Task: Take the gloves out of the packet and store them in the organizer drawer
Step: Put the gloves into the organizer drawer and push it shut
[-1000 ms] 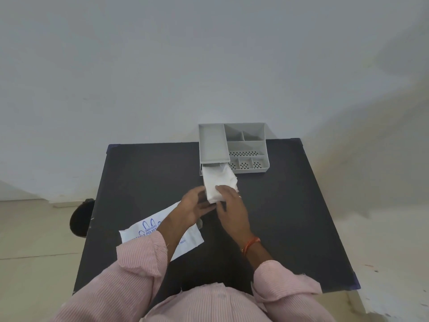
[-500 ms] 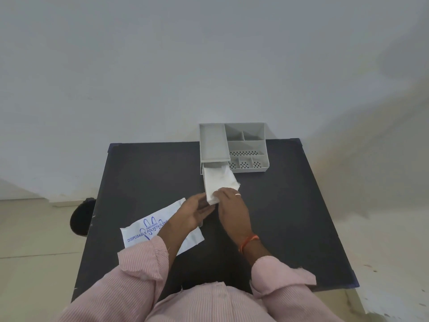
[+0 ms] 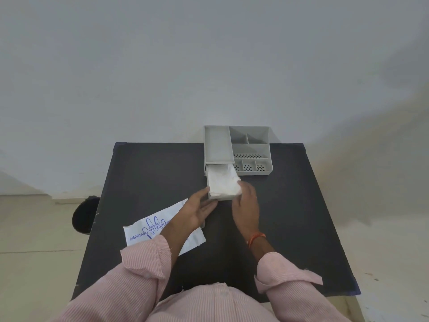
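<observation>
A dark, matte worktop (image 3: 290,205) stands against a plain pale wall (image 3: 209,66), with light beige floor tiles (image 3: 34,228) on either side and a round black object (image 3: 84,214) on the floor at its left edge. One grey organizer (image 3: 250,147) sits at the far edge of the worktop, touching the wall line; its right part is split into six open compartments, three of them with perforated bottoms, and its left part is one long tray. Below that tray a single drawer (image 3: 220,196) is pulled out toward the person, and the white, crumpled gloves (image 3: 224,182) lie inside it, filling it to the rim. One flat white packet (image 3: 148,231) printed in blue lies on the near left of the worktop, partly covered by the left forearm. Two hands are in view: the left hand (image 3: 197,210) is open, fingers flat against the drawer's front left corner, and the right hand (image 3: 247,201) is loosely open, its fingertips pressing on the gloves at the drawer's right edge. Both pink striped sleeves (image 3: 144,263) are rolled up, and one orange band (image 3: 255,238) circles the right wrist.
</observation>
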